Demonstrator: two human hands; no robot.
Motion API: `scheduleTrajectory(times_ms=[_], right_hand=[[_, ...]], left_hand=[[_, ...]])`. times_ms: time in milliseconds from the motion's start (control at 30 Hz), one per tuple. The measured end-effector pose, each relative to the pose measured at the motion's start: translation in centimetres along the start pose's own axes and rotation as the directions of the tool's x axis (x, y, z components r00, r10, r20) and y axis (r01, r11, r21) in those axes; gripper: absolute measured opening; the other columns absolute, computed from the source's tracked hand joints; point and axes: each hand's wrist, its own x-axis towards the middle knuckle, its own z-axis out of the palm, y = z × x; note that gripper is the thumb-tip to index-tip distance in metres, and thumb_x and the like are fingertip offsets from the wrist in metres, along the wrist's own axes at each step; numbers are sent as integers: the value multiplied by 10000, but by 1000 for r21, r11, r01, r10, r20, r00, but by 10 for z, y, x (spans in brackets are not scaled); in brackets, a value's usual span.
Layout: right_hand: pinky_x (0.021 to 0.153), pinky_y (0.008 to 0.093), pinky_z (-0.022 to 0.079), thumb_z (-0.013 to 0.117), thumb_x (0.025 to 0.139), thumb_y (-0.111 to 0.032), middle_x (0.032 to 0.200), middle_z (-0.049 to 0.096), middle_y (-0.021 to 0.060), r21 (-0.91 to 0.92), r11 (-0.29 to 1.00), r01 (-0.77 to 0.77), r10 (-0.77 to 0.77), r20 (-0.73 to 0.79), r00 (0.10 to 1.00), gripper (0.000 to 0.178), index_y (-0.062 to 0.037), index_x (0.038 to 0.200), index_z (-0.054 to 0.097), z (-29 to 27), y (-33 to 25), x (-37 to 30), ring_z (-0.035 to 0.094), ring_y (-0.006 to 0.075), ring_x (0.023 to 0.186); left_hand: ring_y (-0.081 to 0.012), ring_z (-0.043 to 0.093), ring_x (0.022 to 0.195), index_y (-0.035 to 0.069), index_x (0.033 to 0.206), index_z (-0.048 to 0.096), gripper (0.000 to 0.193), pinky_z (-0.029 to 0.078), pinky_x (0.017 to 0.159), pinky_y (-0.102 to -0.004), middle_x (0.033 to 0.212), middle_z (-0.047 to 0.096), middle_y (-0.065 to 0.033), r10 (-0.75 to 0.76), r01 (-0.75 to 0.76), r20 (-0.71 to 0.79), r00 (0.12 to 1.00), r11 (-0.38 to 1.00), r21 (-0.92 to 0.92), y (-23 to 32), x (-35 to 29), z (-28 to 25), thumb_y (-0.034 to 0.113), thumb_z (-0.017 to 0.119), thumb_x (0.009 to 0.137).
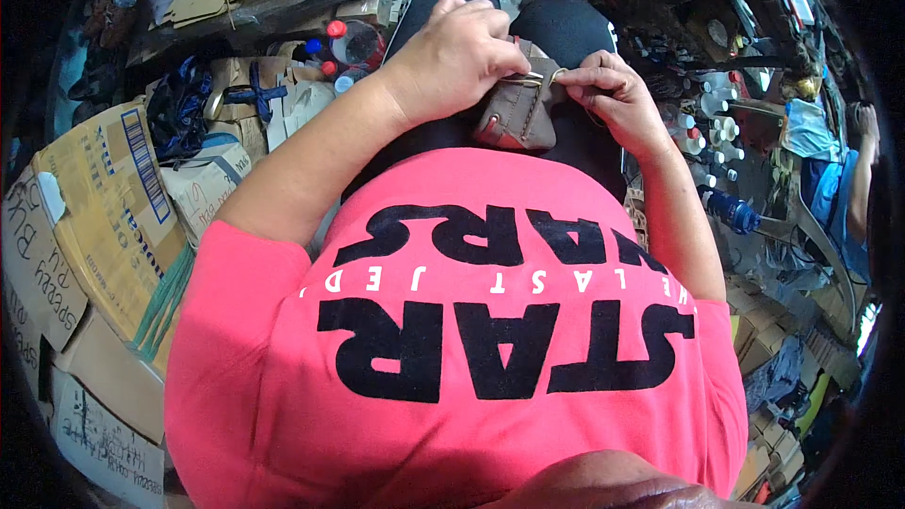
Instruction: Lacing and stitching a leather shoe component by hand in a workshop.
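Note:
A brown leather shoe (520, 121) with visible stitching rests on my lap between my knees, and its far end is hidden under my fingers. My left hand (462, 55) is closed on its upper left edge, fingers curled and thumb pressing near the opening. At the shoe's right side my right hand (615, 97) pinches the end of a thin pale lace (534, 78) that runs across the opening. The fingertips cover part of that end.
Cardboard boxes (104, 198) crowd the left side. Bottles with red and blue caps (353, 42) stand beyond my left arm. Several white bottles (721, 132) and a blue bottle (731, 211) lie to the right. At the far right another person's arm (861, 174) shows.

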Motion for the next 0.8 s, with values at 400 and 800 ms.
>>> scheduleTrajectory(times_ms=[400, 800], right_hand=[[700, 296, 450, 720, 724, -26, 747, 643, 29, -99, 986, 137, -144, -68, 987, 235, -134, 932, 748, 6, 9, 8, 569, 165, 733], [814, 328, 365, 763, 718, -175, 749, 666, -14, -329, 944, -20, -67, -253, 965, 229, -186, 945, 736, 22, -3, -9, 567, 157, 783]], left_hand=[[-175, 538, 791, 140, 907, 747, 240, 440, 719, -286, 749, 563, -20, -189, 325, 301, 935, 798, -508, -33, 10, 21, -5, 689, 724], [-183, 598, 786, 132, 944, 738, 221, 476, 763, -302, 799, 663, -46, -258, 318, 208, 944, 880, -353, -11, 1, 16, 94, 721, 727]])
